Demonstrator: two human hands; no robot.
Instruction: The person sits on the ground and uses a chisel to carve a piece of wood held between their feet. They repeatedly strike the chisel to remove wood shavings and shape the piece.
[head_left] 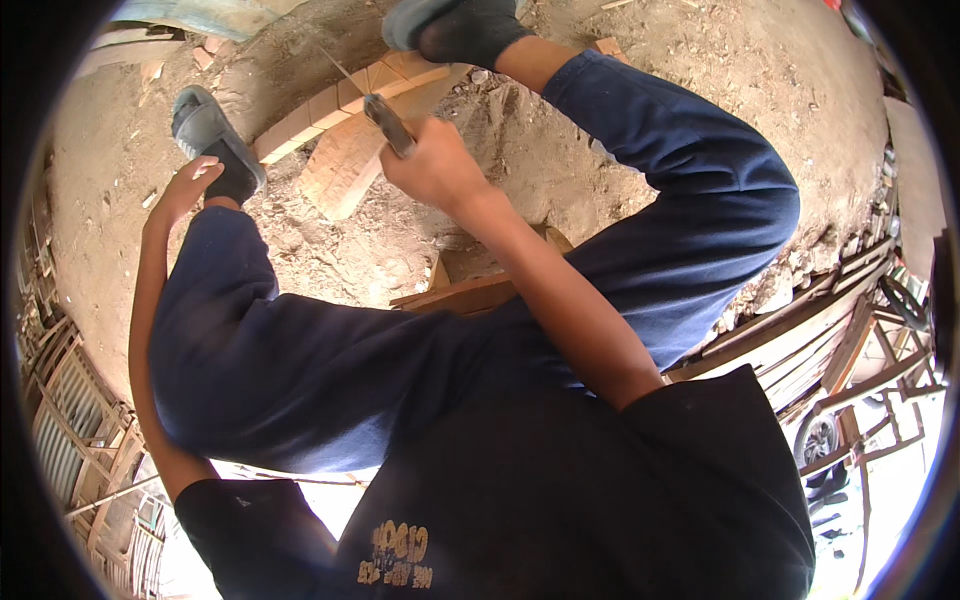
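My right hand (pixel 435 160) is closed around the dark handle of a tool (pixel 390 125), whose long thin blade points forward, over a curved row of pale wooden pieces (pixel 330 105). A broader pale board (pixel 330 175) lies against that row on the dirt. My left hand (pixel 190 180) is by my left ankle, beside a grey sandal (pixel 195 120), its fingers curled with something small and pale at the tips that I cannot make out. My right foot (pixel 445 30) rests at the row's far end.
Wood (pixel 455 295) lies below me between my legs. Around the dirt floor (pixel 110 200) are stacked planks (pixel 780 330) and a frame with a spoked wheel (pixel 815 440) at right, leaning corrugated sheet and timber (pixel 65 420) at left, and a weathered sheet (pixel 225 15) ahead.
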